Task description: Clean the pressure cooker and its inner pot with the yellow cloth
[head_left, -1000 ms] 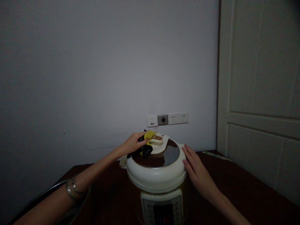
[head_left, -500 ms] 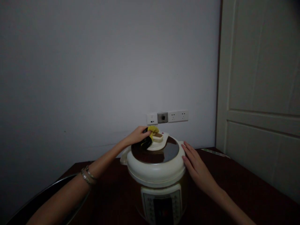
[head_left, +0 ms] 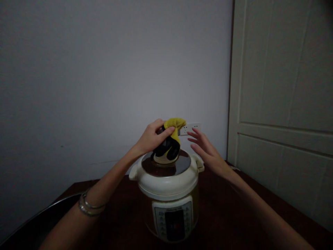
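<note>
Left hand point(head_left: 152, 139) clenched around a yellow-black cloth point(head_left: 170, 140) above the cooker lid point(head_left: 166, 173); right hand point(head_left: 205, 151) hovers, fingers spread.

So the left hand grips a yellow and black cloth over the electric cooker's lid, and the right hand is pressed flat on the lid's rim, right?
Not quite. The head view shows the right hand open in the air beside the yellow and black cloth, touching no part of the lid. The left hand does grip the cloth over it.
</note>
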Motion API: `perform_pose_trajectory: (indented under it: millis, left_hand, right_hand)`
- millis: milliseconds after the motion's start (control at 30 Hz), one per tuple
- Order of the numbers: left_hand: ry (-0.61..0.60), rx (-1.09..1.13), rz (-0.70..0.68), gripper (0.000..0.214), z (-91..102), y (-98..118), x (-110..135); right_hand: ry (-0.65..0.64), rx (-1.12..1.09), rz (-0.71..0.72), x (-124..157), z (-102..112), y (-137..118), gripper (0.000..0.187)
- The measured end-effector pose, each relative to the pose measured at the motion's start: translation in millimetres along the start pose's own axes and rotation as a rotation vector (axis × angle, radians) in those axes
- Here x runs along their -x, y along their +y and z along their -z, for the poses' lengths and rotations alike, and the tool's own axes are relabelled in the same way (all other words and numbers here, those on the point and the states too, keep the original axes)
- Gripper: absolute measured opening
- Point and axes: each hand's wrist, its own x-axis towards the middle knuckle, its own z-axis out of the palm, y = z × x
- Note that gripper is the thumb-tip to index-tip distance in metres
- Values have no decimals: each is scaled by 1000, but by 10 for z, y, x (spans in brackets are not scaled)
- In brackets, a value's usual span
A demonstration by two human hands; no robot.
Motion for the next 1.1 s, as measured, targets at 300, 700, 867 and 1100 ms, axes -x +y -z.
perform_pose_trajectory:
  millis: [300, 700, 867, 1100]
  left_hand:
    - [142, 399, 50, 39, -256, 99, 255]
    - [489, -148, 206, 26, -200, -899, 1372]
    - [508, -184, 393, 37, -202, -1279, 1462]
    - [496, 115, 704, 50, -212, -1666, 1514]
  right_hand:
    - [142, -286, -17, -164, -82, -280, 63]
    - [196, 428, -214, -66, 482, 1108, 32]
    - [-53, 339, -130, 49, 365, 1100, 33]
    - [-120, 549, 124, 839, 385, 765, 50]
